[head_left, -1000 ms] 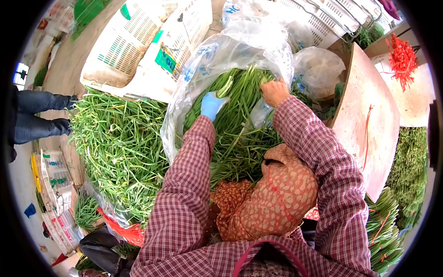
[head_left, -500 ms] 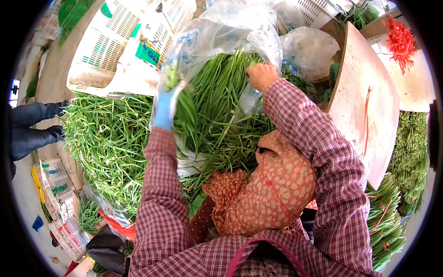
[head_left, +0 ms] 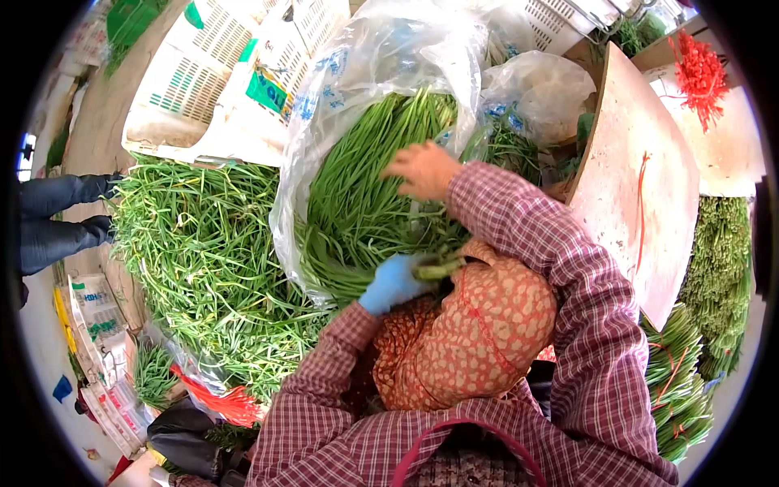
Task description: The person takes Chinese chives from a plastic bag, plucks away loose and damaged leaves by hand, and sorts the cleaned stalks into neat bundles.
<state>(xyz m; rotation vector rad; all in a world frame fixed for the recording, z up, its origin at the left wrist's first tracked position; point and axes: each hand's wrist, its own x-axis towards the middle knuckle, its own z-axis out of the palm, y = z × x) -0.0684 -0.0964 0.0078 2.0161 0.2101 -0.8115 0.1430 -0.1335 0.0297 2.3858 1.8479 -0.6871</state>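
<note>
My left hand [head_left: 395,284], in a blue glove, is closed round a small bunch of green stalks [head_left: 436,269], just above the patterned orange cloth [head_left: 479,333] on my lap. My bare right hand [head_left: 423,170] hovers over the long green stalks [head_left: 357,174] in the clear plastic bag [head_left: 284,207], its fingers apart and slightly blurred, with nothing seen in them. To the left of the bag lies a big loose heap of green stalks [head_left: 211,252].
White perforated crates [head_left: 195,89] stand at the upper left. A person's legs [head_left: 65,199] are at the far left. A tilted board [head_left: 637,178] and tied green bundles [head_left: 677,390] are on the right. Red ties [head_left: 223,403] lie lower left.
My left hand swung left with the bunch, then came down and right to my lap. My right hand has let go of the bag's edge and moved left over the stalks.
</note>
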